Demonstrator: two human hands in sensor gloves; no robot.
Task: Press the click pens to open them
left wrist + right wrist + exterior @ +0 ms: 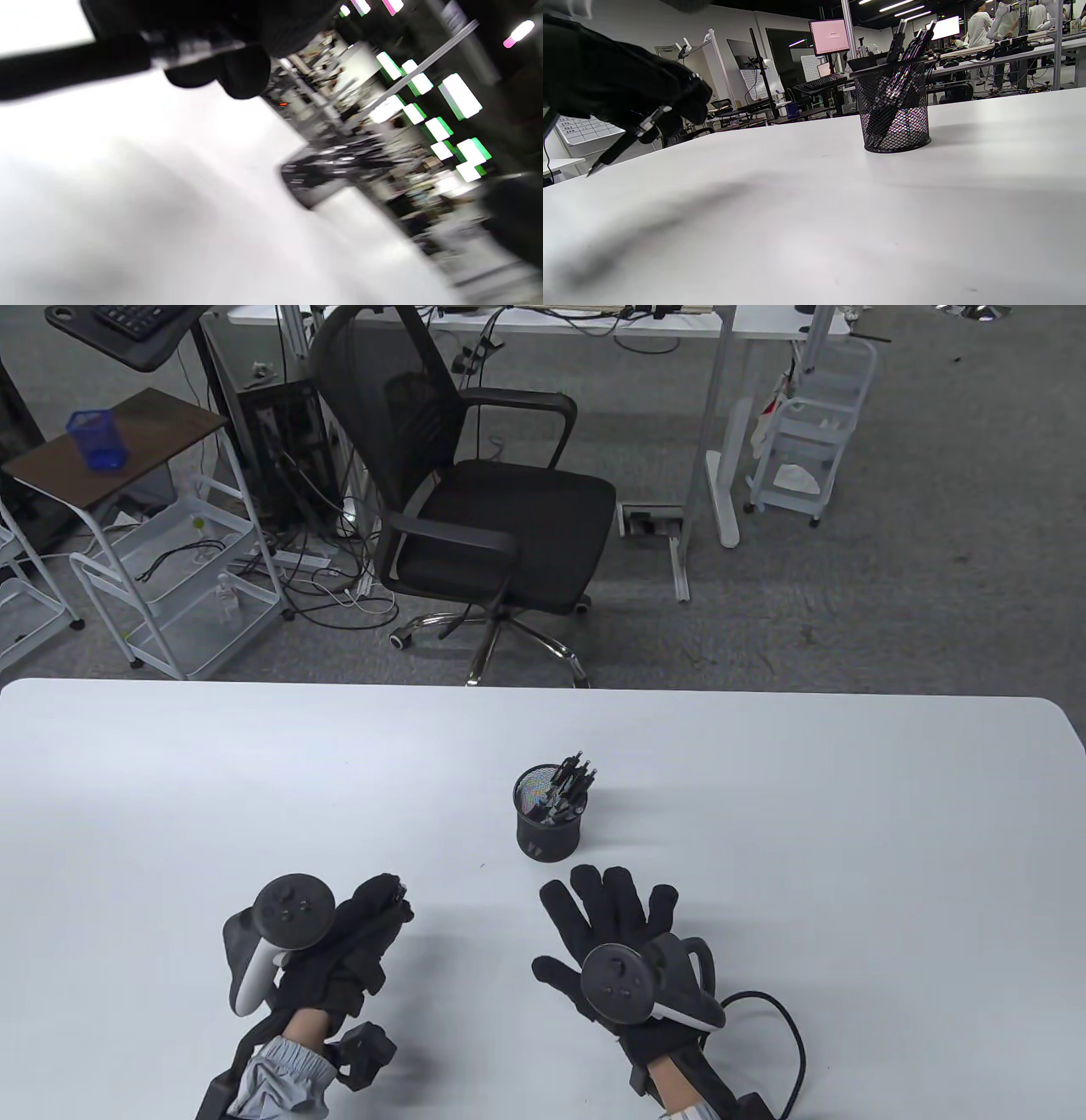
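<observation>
A black mesh pen cup [550, 824] stands at the middle of the white table [848, 831], with several black click pens [570, 785] standing in it. My left hand [389, 904] is curled and grips one black click pen [626, 142] a little above the table, left of the cup, tip pointing down and away from the cup. The left wrist view is blurred and shows the pen barrel [72, 67] under my fingers [244, 74]. My right hand [612, 909] is open and empty with its fingers spread, just in front of the cup. The cup also shows in the right wrist view [894, 112].
A black office chair [475, 517] stands beyond the table's far edge. A cable [789, 1027] runs from my right wrist over the table's near right part. White carts, desks and a blue cup [97, 439] stand on the floor behind.
</observation>
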